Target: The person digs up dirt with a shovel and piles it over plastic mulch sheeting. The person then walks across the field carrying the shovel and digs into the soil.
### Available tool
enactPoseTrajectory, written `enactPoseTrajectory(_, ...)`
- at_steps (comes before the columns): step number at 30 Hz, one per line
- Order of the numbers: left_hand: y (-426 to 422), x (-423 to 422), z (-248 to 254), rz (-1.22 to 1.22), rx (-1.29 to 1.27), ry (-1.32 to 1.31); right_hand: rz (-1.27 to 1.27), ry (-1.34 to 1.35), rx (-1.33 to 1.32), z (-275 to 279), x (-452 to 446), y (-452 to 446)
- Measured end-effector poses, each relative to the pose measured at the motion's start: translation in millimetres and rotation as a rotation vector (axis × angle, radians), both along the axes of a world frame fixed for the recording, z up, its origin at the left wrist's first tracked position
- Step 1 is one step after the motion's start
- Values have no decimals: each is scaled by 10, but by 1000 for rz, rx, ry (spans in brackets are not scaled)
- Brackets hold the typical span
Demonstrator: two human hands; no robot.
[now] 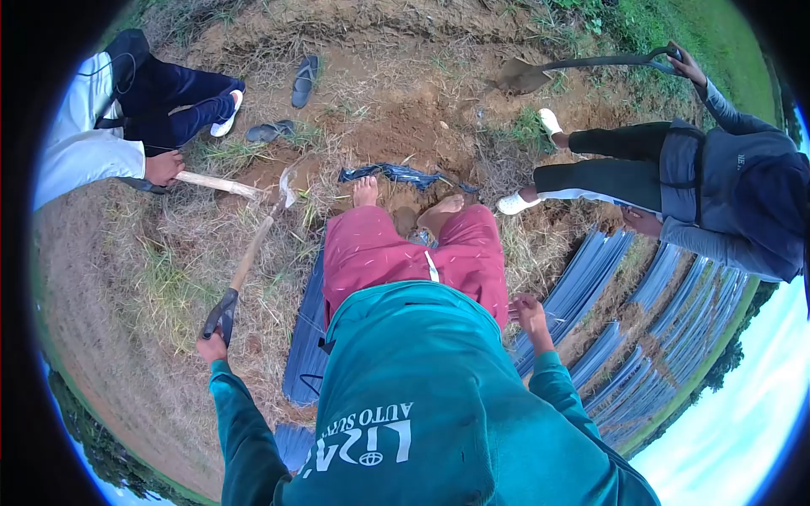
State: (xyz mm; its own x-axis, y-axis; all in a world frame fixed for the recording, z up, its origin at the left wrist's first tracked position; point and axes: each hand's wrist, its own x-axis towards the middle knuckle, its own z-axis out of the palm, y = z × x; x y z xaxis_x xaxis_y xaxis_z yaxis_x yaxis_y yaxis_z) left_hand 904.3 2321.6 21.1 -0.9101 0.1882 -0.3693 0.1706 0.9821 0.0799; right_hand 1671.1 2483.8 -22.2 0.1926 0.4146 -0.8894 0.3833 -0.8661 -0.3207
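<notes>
My left hand is closed on the black D-shaped grip of a shovel. Its wooden shaft slants up toward the dry grass, where the blade is partly hidden in the soil and stalks. Beside my red trousers hangs my right hand, fingers loosely bent and apart, with no tool visible in it. Crumpled black plastic film lies in front of my bare feet.
To the left, a person's hand grips a wooden handle ending near my shovel's blade. A person at right holds another shovel. Dark sandals lie ahead. Plastic-covered rows run at right; more sheeting is left of my legs.
</notes>
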Motion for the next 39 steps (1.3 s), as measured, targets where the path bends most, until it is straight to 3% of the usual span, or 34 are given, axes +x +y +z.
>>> enactPoseTrajectory(4, 122, -146, -17, -75, 82, -84, 176, 31, 29, 211, -333, -61)
enactPoseTrajectory(7, 439, 228, 166, -58, 185, -208, 7, 25, 15, 515, -550, 348)
enactPoseTrajectory(9, 457, 468, 244, -22, 229, -243, 70, 22, 26, 687, -662, 758)
enactPoseTrajectory(12, 265, 710, -3, -232, 175, -95, 94, 13, 70, 468, -461, 1051)
enactPoseTrajectory(15, 712, 1041, 296, -233, 162, -111, 96, -27, 99, 101, -328, 1381)
enactPoseTrajectory(19, 591, 724, 83, -94, 268, -203, 117, -34, 161, 426, -746, 1608)
enactPoseTrajectory(23, 1037, 270, 313, -128, 276, -197, 85, 17, 125, 505, -1063, 1311)
enactPoseTrajectory(26, 1231, -332, 218, -126, 403, -267, 45, 12, 20, 393, -1209, 906)
enactPoseTrajectory(29, 1383, -915, 117, -242, 329, -260, 233, 39, -89, 401, -1357, 538)
enactPoseTrajectory(31, 1576, -1135, 87, -295, 361, -262, 136, 38, -51, 401, -1464, 425)
enactPoseTrajectory(36, 2022, -1157, 244, -439, 290, -171, 77, -20, 16, 557, -1770, 343)
enactPoseTrajectory(39, 2342, -984, 320, -417, 395, -233, 63, -37, 14, 688, -1898, 406)
